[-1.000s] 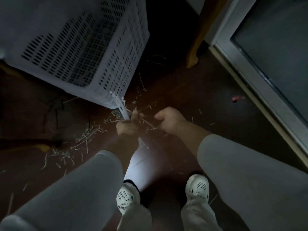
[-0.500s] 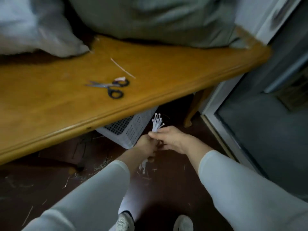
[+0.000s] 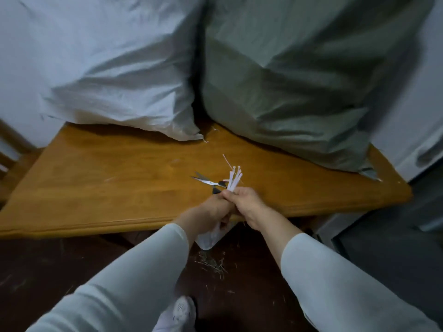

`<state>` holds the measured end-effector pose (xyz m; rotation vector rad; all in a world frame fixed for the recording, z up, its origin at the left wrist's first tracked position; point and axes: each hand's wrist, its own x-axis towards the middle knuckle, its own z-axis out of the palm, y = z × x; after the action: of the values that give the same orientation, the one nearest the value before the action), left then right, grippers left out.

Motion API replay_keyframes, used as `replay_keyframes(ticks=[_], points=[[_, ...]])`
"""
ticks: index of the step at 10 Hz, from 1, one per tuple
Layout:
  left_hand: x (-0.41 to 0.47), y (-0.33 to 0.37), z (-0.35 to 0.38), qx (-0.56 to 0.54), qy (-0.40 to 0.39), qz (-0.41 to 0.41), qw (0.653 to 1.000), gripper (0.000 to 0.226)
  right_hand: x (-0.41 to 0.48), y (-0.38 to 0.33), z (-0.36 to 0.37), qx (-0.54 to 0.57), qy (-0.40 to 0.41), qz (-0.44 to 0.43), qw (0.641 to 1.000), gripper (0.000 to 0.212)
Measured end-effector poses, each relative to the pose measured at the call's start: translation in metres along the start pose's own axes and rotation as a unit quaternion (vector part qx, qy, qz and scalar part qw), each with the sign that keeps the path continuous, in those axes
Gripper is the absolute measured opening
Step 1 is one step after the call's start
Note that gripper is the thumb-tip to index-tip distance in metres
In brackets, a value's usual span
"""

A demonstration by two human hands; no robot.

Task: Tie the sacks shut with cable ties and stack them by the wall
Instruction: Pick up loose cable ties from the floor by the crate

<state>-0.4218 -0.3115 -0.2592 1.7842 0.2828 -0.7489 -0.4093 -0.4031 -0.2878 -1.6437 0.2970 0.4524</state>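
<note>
A bundle of white cable ties (image 3: pixel 233 178) stands near the centre of the frame, its long axis nearly upright, tips fanning up and slightly right. Both hands are together, the left hand (image 3: pixel 213 212) wrapped round the lower part, the right hand (image 3: pixel 244 203) pinching it just above. Half a second ago the bundle was below the table (image 3: pixel 119 178) edge; now it overlaps the scissors (image 3: pixel 207 182). A white sack (image 3: pixel 115 75) and a green sack (image 3: pixel 294 82) fill the upper frame.

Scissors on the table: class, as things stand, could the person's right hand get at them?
Probably yes. The scissors lie on the wooden table just beyond the right hand, nothing between. But that hand pinches the cable ties, so it must let go first.
</note>
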Motion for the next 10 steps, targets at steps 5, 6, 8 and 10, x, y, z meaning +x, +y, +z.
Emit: replay_keyframes(ticks=[5,6,8,10], points=[[0.168,-0.012,-0.112,0.400,-0.082,0.137,0.902,0.036,0.192,-0.042,-0.013,-0.497,0.138,0.134,0.846,0.030],[0.174,-0.009,-0.119,0.465,-0.110,0.214,0.852,0.036,0.197,-0.036,-0.005,-0.549,0.122,0.140,0.815,0.042],[0.184,-0.013,-0.153,0.493,-0.091,0.194,0.843,0.035,0.190,-0.026,0.024,-0.638,0.097,0.044,0.763,0.029],[0.175,-0.020,-0.188,0.566,-0.068,0.207,0.795,0.035,0.195,-0.022,0.060,-0.607,0.020,-0.037,0.794,0.047]])
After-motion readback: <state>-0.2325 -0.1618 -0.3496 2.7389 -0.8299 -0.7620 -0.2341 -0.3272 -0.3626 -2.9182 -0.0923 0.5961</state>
